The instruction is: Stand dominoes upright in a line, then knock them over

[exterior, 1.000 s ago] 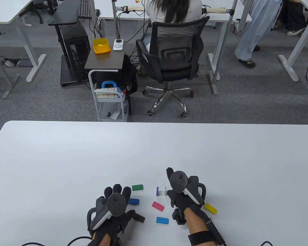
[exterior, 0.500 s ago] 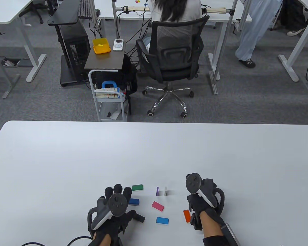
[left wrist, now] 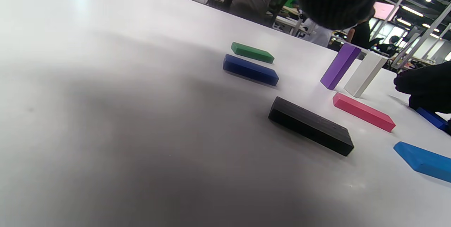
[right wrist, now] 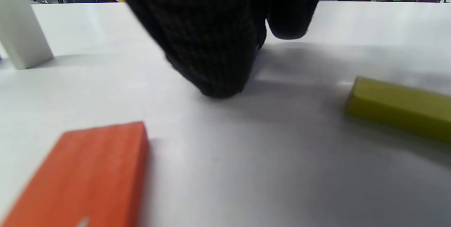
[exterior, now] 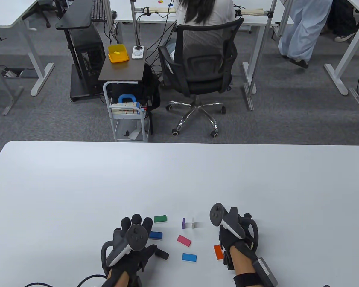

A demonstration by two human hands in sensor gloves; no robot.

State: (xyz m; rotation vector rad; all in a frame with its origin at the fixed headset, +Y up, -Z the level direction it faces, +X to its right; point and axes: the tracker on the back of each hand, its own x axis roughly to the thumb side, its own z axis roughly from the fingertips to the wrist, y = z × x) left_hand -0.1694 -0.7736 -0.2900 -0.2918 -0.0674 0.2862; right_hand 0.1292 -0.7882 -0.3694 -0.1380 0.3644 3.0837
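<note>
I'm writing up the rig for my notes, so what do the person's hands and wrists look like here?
Both the left hand and the right hand wear black knit gloves. A dark grey tracker with a round face and a pale grey handle sits on the back of each. A black cable trails from the left wrist; a black strap and a grey box sit on the right forearm.

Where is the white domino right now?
The white domino stands upright near the table's front edge, right beside the upright purple domino, between both hands in the table view.
</note>
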